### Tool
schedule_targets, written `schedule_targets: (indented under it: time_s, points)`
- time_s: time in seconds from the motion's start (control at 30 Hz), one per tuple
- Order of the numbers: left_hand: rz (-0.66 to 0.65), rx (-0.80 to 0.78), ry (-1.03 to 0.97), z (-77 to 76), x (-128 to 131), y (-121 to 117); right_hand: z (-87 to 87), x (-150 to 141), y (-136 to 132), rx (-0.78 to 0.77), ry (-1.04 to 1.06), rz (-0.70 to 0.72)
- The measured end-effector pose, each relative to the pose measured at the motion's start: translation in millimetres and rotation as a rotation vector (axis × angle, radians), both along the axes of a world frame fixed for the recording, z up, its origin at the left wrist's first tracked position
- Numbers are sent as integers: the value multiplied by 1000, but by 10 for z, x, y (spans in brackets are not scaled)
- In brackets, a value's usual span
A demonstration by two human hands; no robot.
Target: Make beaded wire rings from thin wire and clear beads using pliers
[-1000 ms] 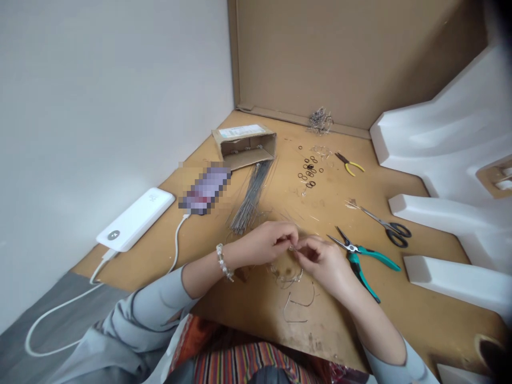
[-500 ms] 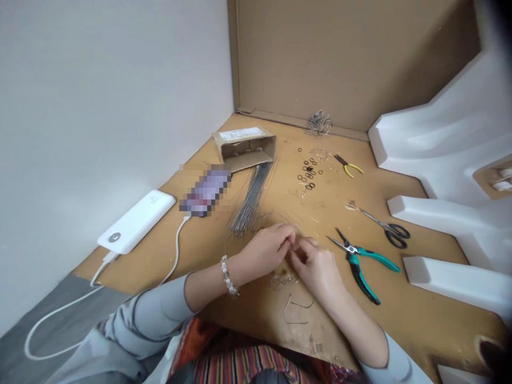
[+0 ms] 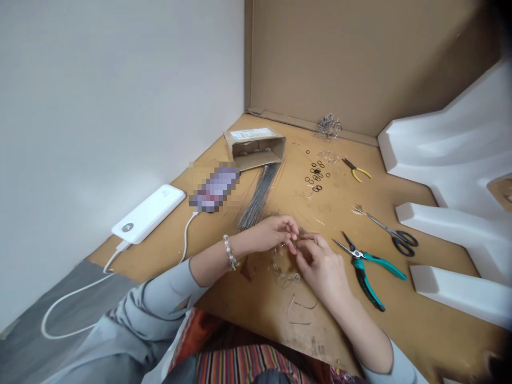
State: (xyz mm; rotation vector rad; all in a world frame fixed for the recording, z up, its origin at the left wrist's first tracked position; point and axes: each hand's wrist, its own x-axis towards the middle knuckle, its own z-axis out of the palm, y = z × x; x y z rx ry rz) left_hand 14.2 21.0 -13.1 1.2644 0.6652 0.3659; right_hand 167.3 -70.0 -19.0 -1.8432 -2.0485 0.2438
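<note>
- Head view: the person's left hand (image 3: 278, 234) and right hand (image 3: 325, 266) are working almost fingertip to fingertip above the table (image 3: 224, 298).
- The left fingers are curling loosely, partly spread; the right thumb and fingers are bending inward as if pinching. Whatever they might be gripping is too small to make out, so I cannot tell whether either is holding anything.
- A looped strand of wire and clear bits (image 3: 288, 278) is lying just below the hands; bent wires (image 3: 300, 323) are resting nearer the table's edge.
- For such fine work, I'm thinking the right hand should be steadying while the left is making small, gentle turns, with the wrists low; hard tugging could be kinking thin wire.
- Green-handled pliers (image 3: 359, 255) are lying untouched beside the right hand, jaws apart.
- Compared with half a second ago, the left fingers are opening out more, and more of the strand is showing beneath them. The whole scene is sitting slightly further right in view.
</note>
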Motion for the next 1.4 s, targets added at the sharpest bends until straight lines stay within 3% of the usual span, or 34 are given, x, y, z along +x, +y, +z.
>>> schedule_targets:
  time_s: [0.3, 0.57, 0.67, 0.87, 1.1, 1.2, 1.3, 1.4]
  points:
    - [-40, 218, 162, 152, -81, 10, -17, -3, -7, 0, -136, 6]
    - [45, 162, 125, 119, -62, -17, -20, -93, -48, 6, -149, -24]
    - [62, 223, 130, 111, -51, -32, -15, -77, -25, -36, -53, -32]
    - [-57, 402, 80, 97, 2, -119, -25, 24, 65, -183, 252, -116]
    - [-64, 644, 62, 52, -35, -36, -138, 26, 128, -318, 896, -2]
    - [-27, 799, 132, 88, -104, 63, -178, 41, 139, -349, 955, -32]
    - [-16, 868, 340, 168, -210, 130, -213, 63, 132, -350, 947, -54]
    - [-201, 838, 579, 231, -303, 141, -221, 78, 116, -345, 887, -68]
